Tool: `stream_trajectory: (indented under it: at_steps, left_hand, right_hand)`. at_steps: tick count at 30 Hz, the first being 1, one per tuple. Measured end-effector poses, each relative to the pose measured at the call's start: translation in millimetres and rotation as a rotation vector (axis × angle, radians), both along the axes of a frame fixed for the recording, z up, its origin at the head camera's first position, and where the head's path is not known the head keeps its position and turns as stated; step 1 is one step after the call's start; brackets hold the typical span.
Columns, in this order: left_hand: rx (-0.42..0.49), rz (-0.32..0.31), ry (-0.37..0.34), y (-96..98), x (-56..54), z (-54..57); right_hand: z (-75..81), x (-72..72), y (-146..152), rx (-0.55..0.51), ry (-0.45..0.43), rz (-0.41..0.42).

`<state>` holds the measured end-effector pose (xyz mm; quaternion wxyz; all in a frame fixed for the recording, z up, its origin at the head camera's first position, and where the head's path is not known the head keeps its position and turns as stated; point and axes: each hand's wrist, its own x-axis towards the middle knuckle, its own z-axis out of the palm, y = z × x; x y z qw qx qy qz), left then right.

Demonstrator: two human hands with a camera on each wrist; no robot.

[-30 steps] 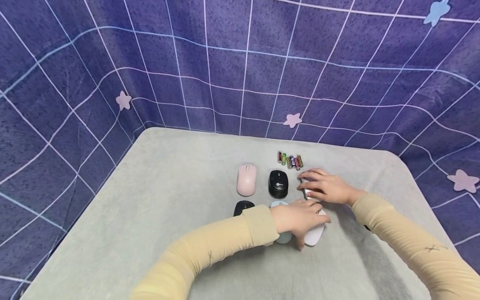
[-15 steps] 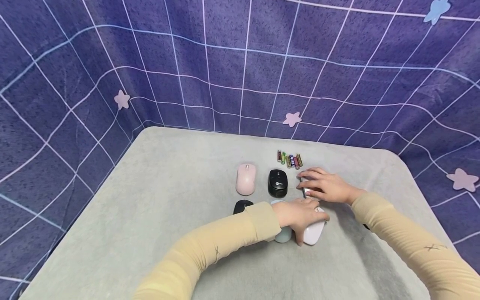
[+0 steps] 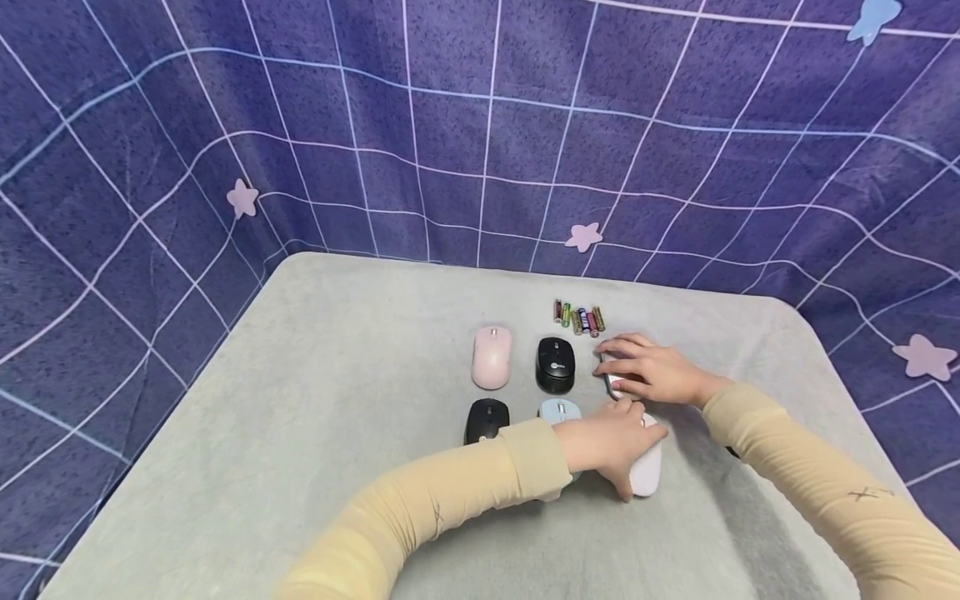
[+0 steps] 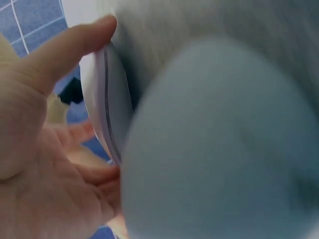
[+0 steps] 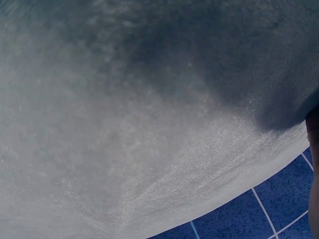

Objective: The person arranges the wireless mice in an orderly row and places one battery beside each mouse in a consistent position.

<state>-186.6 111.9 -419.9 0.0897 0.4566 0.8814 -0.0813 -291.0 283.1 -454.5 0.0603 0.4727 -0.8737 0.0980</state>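
Note:
My left hand [image 3: 615, 442] holds a white computer mouse [image 3: 648, 468] at the near right of the group. In the left wrist view the thumb [image 4: 94, 35] is at one end of this mouse [image 4: 112, 99], the other fingers along its side. Behind it my right hand [image 3: 656, 372] rests over a second mouse [image 3: 612, 382], pale on top with a dark edge. Its fingers are spread across that mouse, hiding most of it. A light blue mouse [image 3: 559, 408] lies partly under the left wrist and looms large in the left wrist view.
A pink mouse [image 3: 492, 358] and a black mouse [image 3: 556, 365] form the back row with the right hand's mouse. Another black mouse [image 3: 487, 417] is partly behind the left sleeve. Several batteries [image 3: 583, 321] lie behind. A purple curtain [image 3: 420, 167] borders the grey table [image 3: 337, 375].
My left hand has shifted to the right with the white mouse, which now stands straighter and farther from the light blue one. My right hand has stayed in place.

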Motion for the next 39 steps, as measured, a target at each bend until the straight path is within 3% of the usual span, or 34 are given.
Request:
stream_trajectory:
  at_steps: [6,16,33,39]
  left_hand:
    - [0.063,0.087,0.121,8.5,16.1,-2.9]
    - [0.108,0.175,0.178,15.2,27.6,-10.5]
    - [0.085,0.213,0.150,15.8,27.1,-9.6]
    - [0.097,0.193,0.128,11.8,24.1,-11.5]
  right_hand:
    - [-0.1,-1.3,-0.2,-0.003,0.023,0.029]
    - [0.4,-1.9,1.4,0.015,0.038,0.047]
    - [2.2,0.2,-0.9,0.001,0.044,0.049]
    - [0.1,0.7,0.0,0.012,0.038,0.048]
